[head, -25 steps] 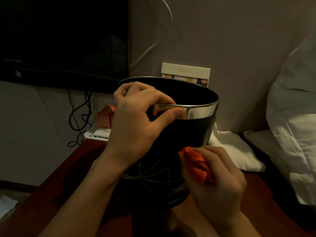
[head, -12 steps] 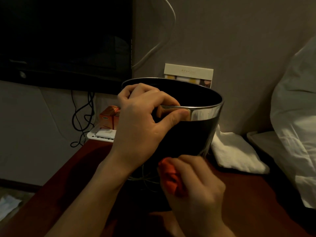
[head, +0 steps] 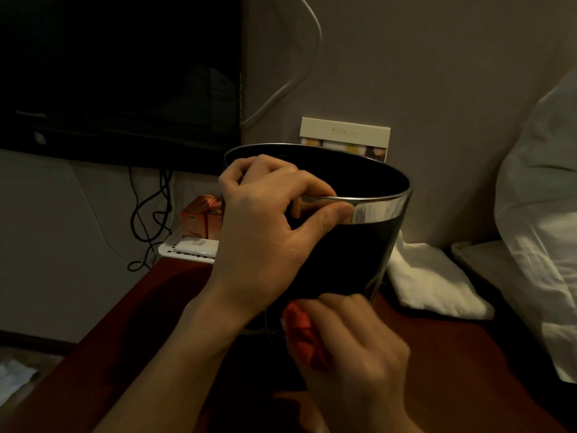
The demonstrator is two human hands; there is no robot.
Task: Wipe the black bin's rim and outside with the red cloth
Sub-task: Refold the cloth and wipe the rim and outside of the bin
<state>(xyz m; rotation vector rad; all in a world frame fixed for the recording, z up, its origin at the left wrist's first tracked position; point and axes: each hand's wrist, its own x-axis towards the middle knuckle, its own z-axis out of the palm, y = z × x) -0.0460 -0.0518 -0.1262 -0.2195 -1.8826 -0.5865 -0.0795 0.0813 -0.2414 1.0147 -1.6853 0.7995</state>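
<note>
The black bin (head: 352, 254) with a shiny metal rim stands on a dark red table (head: 468, 364), tilted a little toward me. My left hand (head: 268, 232) grips the near rim, thumb outside on the metal band, fingers curled over the edge. Low against the bin's near side, my right hand (head: 352, 348) holds the bunched red cloth (head: 304, 337) and presses it to the bin's lower wall. The bin's base is hidden behind my hands.
A dark TV screen (head: 118, 70) hangs at the upper left with cables below. Orange boxes (head: 201, 220) and a white tray (head: 190, 250) sit behind the bin. A white towel (head: 434, 282) and a pillow (head: 543, 214) lie to the right.
My right hand with the red cloth has slid left and down along the bin's lower side. My left hand keeps its grip on the rim.
</note>
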